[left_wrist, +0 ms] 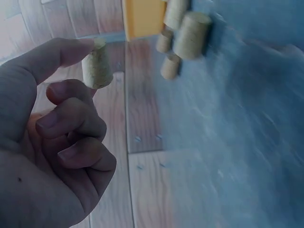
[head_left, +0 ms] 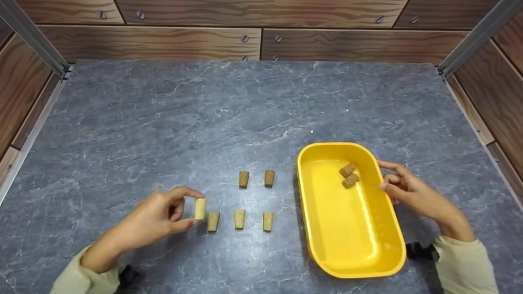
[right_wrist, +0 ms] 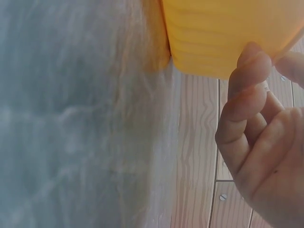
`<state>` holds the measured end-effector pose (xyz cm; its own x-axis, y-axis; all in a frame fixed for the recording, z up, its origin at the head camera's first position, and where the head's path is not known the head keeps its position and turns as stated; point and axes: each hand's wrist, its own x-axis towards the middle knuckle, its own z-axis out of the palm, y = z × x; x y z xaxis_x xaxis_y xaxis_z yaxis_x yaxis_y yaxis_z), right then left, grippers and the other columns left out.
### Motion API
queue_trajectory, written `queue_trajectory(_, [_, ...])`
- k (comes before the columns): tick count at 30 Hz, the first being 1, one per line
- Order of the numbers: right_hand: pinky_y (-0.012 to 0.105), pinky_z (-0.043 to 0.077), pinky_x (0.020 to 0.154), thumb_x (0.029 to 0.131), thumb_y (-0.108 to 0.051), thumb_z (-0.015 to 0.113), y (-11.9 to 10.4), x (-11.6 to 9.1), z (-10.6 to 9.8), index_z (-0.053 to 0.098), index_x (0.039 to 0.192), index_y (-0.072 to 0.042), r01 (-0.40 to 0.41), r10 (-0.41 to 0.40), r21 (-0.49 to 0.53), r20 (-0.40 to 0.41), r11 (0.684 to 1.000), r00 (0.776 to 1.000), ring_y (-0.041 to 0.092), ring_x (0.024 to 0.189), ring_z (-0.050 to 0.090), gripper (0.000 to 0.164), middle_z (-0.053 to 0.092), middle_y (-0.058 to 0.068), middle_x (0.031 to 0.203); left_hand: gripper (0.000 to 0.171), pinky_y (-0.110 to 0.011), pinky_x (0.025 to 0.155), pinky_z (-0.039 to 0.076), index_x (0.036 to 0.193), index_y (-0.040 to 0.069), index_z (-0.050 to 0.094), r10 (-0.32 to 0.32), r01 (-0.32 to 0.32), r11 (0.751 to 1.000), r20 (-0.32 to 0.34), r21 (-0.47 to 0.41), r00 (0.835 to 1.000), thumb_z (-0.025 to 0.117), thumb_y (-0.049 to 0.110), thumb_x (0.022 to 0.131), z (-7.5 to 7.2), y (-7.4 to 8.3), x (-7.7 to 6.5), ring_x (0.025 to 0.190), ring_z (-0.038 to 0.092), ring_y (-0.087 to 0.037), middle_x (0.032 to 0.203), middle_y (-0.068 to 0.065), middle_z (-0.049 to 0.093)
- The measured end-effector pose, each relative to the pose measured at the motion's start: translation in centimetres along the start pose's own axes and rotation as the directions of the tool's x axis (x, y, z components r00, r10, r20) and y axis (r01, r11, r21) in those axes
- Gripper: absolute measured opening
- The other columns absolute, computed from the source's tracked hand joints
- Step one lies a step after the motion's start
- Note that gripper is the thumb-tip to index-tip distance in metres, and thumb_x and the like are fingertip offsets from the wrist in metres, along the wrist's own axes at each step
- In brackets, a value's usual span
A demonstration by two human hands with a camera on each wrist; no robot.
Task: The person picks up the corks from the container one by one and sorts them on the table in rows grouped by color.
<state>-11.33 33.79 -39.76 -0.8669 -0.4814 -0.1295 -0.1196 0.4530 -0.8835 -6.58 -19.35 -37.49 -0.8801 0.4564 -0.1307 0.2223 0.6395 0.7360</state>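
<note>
In the head view my left hand pinches a pale cork stopper by its two ends, between thumb and index finger. In the left wrist view that cork shows its tapered side, and the other fingers curl beneath it. Just right of it, three light corks stand in a front row, the nearest cork close to my fingers. Two browner corks form a row behind, one brown cork on its left. My right hand grips the right rim of a yellow tub, thumb over the edge and fingers against the outer wall.
Two brown corks lie together inside the tub, the lower brown cork against the other. The grey marbled tabletop stretches back to wood-patterned panels. Metal posts rise at both back corners.
</note>
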Motion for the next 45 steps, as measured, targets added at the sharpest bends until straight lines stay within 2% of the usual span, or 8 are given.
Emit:
queue_trajectory(5, [0.027,0.051,0.062,0.103,-0.005,0.040,0.1,-0.1,-0.1,0.021,0.149,-0.005,0.013,-0.014,0.029,0.031,0.999,0.999,0.009,0.068,0.058,0.050,0.065,-0.006,0.092,0.043,-0.019,0.046,0.033,0.120,0.014,0.063,-0.061,0.060,0.997,0.029,0.047,0.998,0.076,0.016,0.079,0.4,-1.5,-0.7,0.050,0.035,0.002,0.061,0.011,0.045])
queue_trajectory(13, [0.026,0.051,0.062,0.103,-0.003,0.039,0.3,-0.1,0.0,0.021,0.149,-0.008,0.036,-0.039,0.061,0.045,0.997,0.998,0.008,0.069,0.058,0.050,0.064,-0.005,0.092,0.041,-0.019,0.045,0.029,0.119,0.018,0.063,-0.165,0.158,0.982,0.073,0.101,0.983,0.075,0.016,0.081,1.0,-3.2,-0.7,0.049,0.036,-0.001,0.063,0.009,0.048])
queue_trajectory(21, [0.029,0.048,0.058,0.102,-0.003,0.041,0.3,-0.1,0.2,0.023,0.148,-0.003,0.026,-0.027,0.042,0.015,0.999,1.000,0.015,0.063,0.052,0.049,0.061,-0.005,0.085,0.041,-0.020,0.047,0.030,0.118,0.017,0.064,-0.195,0.186,0.975,0.076,0.118,0.978,0.076,0.015,0.079,0.9,-3.9,-0.6,0.052,0.039,-0.003,0.065,0.007,0.050])
queue_trajectory(30, [0.027,0.049,0.061,0.102,-0.004,0.041,0.2,-0.1,0.0,0.023,0.149,-0.005,0.015,-0.015,0.028,0.007,1.000,1.000,0.009,0.066,0.055,0.050,0.064,-0.006,0.089,0.045,-0.020,0.047,0.031,0.120,0.019,0.063,-0.208,0.197,0.973,0.087,0.121,0.974,0.077,0.016,0.078,1.0,-4.0,-0.6,0.052,0.040,-0.004,0.065,0.007,0.052])
queue_trajectory(34, [0.029,0.047,0.058,0.102,-0.002,0.041,0.3,-0.1,0.0,0.024,0.148,-0.005,0.032,-0.033,0.045,0.014,0.998,0.999,0.013,0.063,0.053,0.050,0.063,-0.005,0.087,0.049,-0.020,0.047,0.032,0.124,0.019,0.061,-0.187,0.176,0.977,0.090,0.121,0.978,0.077,0.020,0.079,0.4,-3.7,-0.7,0.052,0.040,-0.002,0.067,0.008,0.051])
queue_trajectory(37, [0.031,0.044,0.056,0.102,-0.001,0.040,0.4,0.0,0.1,0.024,0.148,-0.005,0.051,-0.052,0.066,0.021,0.997,0.998,0.017,0.061,0.048,0.049,0.060,-0.006,0.084,0.052,-0.020,0.046,0.034,0.127,0.016,0.059,-0.142,0.134,0.985,0.073,0.112,0.987,0.077,0.021,0.079,-0.4,-3.0,-0.8,0.052,0.039,0.000,0.067,0.009,0.051])
queue_trajectory(45, [0.032,0.043,0.055,0.101,0.000,0.041,0.2,0.1,0.1,0.024,0.147,-0.003,0.061,-0.062,0.055,0.016,0.997,0.998,0.019,0.060,0.047,0.049,0.059,-0.006,0.082,0.052,-0.021,0.051,0.041,0.128,0.014,0.058,-0.054,0.055,0.995,-0.013,0.077,0.998,0.077,0.020,0.080,-3.2,-0.1,-0.4,0.057,0.044,-0.002,0.069,0.007,0.052])
